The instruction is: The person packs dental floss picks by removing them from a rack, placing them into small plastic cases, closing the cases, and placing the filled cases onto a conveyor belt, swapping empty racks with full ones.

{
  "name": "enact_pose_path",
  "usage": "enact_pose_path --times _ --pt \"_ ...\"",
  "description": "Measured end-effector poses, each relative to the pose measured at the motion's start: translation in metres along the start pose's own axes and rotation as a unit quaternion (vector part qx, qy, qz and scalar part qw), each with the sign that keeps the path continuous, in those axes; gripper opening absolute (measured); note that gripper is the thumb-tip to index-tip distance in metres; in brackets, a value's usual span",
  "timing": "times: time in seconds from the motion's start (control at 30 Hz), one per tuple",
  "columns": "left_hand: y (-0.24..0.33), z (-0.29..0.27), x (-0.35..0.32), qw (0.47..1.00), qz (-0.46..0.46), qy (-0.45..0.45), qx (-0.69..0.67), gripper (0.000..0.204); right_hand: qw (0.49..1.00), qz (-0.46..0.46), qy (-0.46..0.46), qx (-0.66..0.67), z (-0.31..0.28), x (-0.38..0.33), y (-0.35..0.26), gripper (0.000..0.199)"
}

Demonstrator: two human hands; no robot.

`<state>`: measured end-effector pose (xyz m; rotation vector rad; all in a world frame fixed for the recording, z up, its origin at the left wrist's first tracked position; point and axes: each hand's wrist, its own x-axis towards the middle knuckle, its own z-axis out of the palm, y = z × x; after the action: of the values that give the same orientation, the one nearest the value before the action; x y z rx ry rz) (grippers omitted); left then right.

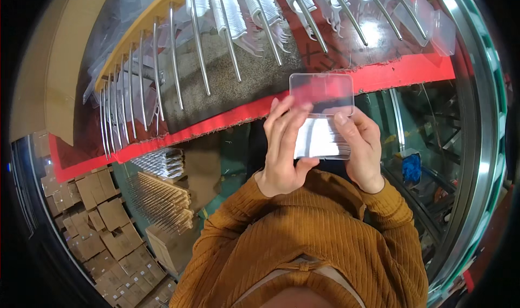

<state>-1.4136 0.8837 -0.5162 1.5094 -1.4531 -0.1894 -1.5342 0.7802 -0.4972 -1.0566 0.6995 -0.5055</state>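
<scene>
A small clear plastic box (348, 96) is held in front of my body, its lid tipped up and away from me. In its base lies a stack of thin white, shiny flat pieces (317, 137), their edges showing in layers at the right; their exact kind cannot be made out. My right hand (362, 145) grips the box's right side, thumb on top near the hinge. Around the left side curls my left hand (284, 145), its thumb at the near edge and its slightly blurred fingertips by the lid.
Beyond my hands is a red-edged bench (233, 115) with a dark worn top. Over it, metal rods (203, 59) project from a wooden rail (146, 21), several carrying white plastic pieces (230, 15). Clear plastic cases (441, 32) lie at the right end. Cardboard boxes (114, 216) sit on the floor at left.
</scene>
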Motion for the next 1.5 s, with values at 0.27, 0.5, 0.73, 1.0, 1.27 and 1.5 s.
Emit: enact_pose_path --times 0.27,0.5,0.73,1.0,1.27,1.5 --pt "-0.022 -0.029 0.009 0.973 -0.020 -0.037 0.227 0.078 0.997 -0.018 0.028 -0.062 -0.007 0.020 -0.004 0.020" --pt "-0.048 -0.115 0.117 0.825 -0.105 0.247 -0.498 0.066 0.996 -0.045 -0.007 -0.080 0.031 0.000 -0.019 0.014" --pt "-0.039 -0.102 0.111 0.824 0.003 0.241 -0.513 0.054 0.997 -0.031 0.069 -0.027 0.015 -0.008 -0.017 0.014" --pt "0.004 -0.072 0.051 0.934 -0.033 0.329 -0.134 0.040 0.978 -0.100 0.068 -0.172 0.023 0.017 -0.032 0.041" --pt "0.034 -0.013 0.029 0.989 0.031 -0.092 0.110 0.054 0.993 -0.087 -0.016 -0.077 0.021 0.008 -0.023 0.051" --pt "0.022 -0.004 0.039 0.996 -0.003 -0.079 -0.051 0.062 0.995 -0.080 0.036 -0.040 0.012 -0.001 -0.012 0.051"
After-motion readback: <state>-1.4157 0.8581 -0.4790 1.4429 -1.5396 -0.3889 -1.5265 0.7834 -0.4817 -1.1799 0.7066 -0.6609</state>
